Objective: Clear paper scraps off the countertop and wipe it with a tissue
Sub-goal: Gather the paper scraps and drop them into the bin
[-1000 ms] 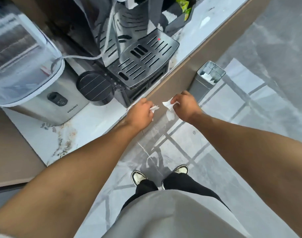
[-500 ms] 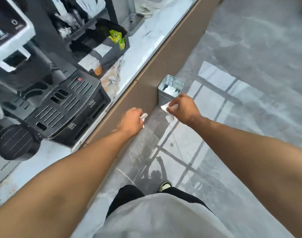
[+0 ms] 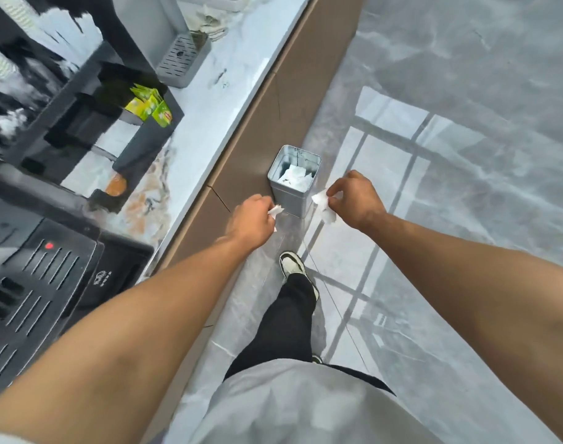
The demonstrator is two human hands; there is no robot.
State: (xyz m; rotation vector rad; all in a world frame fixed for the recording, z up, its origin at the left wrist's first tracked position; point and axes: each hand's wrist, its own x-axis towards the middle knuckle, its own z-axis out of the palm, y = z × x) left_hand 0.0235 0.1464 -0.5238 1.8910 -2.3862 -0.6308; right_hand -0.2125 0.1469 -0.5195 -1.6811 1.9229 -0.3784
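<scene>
My left hand point(image 3: 252, 219) is closed around a small white paper scrap point(image 3: 276, 210) that sticks out past the fingers. My right hand point(image 3: 357, 200) pinches a larger white paper scrap point(image 3: 323, 205) that hangs down from the fingertips. Both hands hover over the floor, just on the near side of a square metal bin point(image 3: 293, 190) that stands against the brown cabinet front. White crumpled paper point(image 3: 296, 178) lies inside the bin. The marble countertop point(image 3: 222, 91) runs along the left, away from both hands.
A black coffee machine drip tray point(image 3: 39, 283) sits at lower left on the counter. A dark organiser point(image 3: 145, 133) holds green tea sachets point(image 3: 150, 107). A grey slotted tray point(image 3: 182, 59) stands farther back. The glossy grey floor point(image 3: 450, 155) spreads right; my shoe point(image 3: 293, 265) is below the bin.
I have walked along the counter toward the bin, which now sits right in front of both hands. The hands have spread a little apart, each still gripping its scrap.
</scene>
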